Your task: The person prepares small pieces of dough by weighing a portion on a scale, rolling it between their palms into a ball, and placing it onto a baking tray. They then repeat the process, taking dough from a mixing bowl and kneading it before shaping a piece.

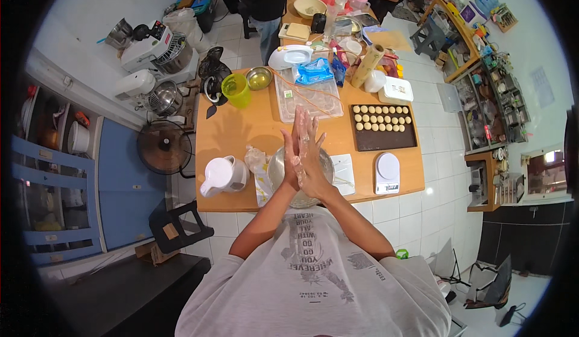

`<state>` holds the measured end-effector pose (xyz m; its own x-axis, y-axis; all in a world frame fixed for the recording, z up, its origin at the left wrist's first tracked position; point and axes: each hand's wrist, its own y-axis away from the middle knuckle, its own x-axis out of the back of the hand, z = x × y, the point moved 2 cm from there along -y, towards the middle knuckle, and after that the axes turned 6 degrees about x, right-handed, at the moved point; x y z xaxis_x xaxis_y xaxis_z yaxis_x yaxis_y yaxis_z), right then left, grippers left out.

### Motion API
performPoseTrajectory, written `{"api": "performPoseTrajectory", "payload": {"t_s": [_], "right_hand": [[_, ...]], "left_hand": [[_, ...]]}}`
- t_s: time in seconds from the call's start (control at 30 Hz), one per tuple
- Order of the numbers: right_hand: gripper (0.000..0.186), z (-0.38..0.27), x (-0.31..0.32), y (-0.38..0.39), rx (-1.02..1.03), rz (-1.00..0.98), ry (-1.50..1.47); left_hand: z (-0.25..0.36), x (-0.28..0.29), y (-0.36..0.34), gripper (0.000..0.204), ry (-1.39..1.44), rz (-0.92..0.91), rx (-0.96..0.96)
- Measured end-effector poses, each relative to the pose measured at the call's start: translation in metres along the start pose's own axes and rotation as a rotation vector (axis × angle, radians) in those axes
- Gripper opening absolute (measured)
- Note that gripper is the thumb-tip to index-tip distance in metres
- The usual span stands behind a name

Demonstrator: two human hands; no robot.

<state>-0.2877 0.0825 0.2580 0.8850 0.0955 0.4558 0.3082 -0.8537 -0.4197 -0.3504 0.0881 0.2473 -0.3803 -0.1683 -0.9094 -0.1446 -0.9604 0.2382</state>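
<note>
My left hand [291, 158] and my right hand [310, 163] are pressed palm to palm, fingers stretched out and pointing away from me. Pale dough or flour residue coats the fingers and the back of the right hand. Whatever may lie between the palms is hidden. Directly under them stands a round metal bowl [327, 167], its contents mostly covered by my hands and wrists. To the right, a dark baking tray [386, 142] carries rows of small pale dough balls [380, 119], with a bare strip at its near side.
Beside the bowl are a white pitcher [221, 174], a white sheet or board [344, 183] and a kitchen scale [387, 171]. A clear plastic lid [307, 99], green cup [236, 90], metal bowl [259, 78] and white tub [396, 89] stand farther back. Other people work at the table's far end.
</note>
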Motion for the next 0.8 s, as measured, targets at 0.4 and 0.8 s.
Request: {"api": "performPoseTrajectory", "payload": {"t_s": [0.4, 0.8], "right_hand": [[0.080, -0.005, 0.028, -0.025, 0.127, 0.189, -0.246], [0.062, -0.032, 0.020, 0.026, 0.171, -0.085, 0.260]], "left_hand": [[0.014, -0.022, -0.004, 0.074, -0.278, -0.196, -0.081], [0.045, -0.036, -0.003, 0.084, -0.055, -0.379, -0.063]]}}
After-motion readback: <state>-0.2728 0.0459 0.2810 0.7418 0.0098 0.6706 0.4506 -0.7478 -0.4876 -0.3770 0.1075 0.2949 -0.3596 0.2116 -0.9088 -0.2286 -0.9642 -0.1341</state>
